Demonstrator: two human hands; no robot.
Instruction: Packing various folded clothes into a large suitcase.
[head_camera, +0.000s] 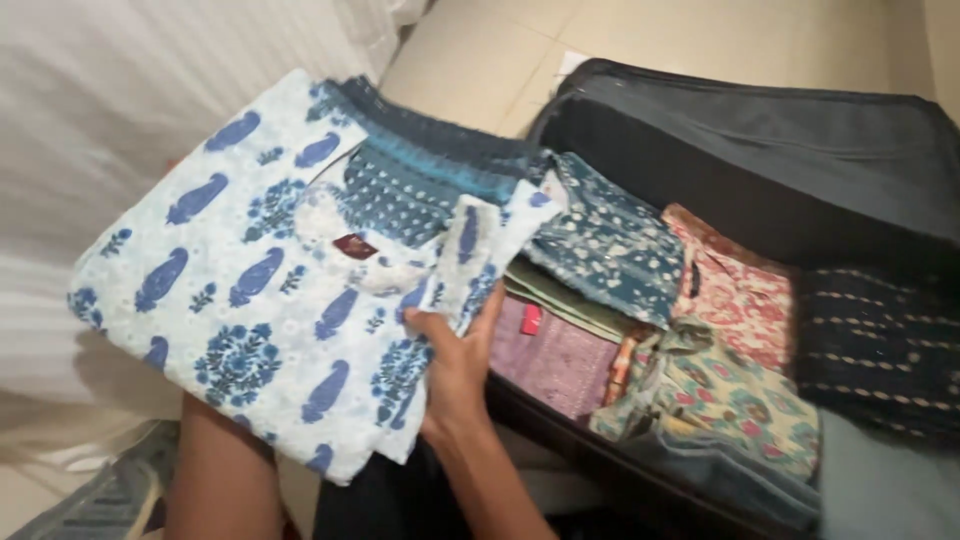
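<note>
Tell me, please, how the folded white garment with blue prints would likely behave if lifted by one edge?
The folded white garment looks like thin cloth, so it would probably droop and unfold. It seems light: the right hand grips one edge, while the left hand is hidden underneath.

Folded garment (270, 290) left of suitcase (760, 130)

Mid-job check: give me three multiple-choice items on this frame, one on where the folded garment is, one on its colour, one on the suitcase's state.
1. Where is the held garment?
A. left of the suitcase
B. inside the suitcase
C. on the floor behind the suitcase

2. What colour is its print?
A. red on black
B. blue on white
C. green on yellow

3. What state is the suitcase in?
A. zipped shut
B. open and bare
C. open with folded clothes inside

Answers: 1 A, the right hand grips its edge left of the suitcase; 2 B, blue motifs cover white cloth; 3 C, the lid stands back and folded clothes lie inside.
</note>
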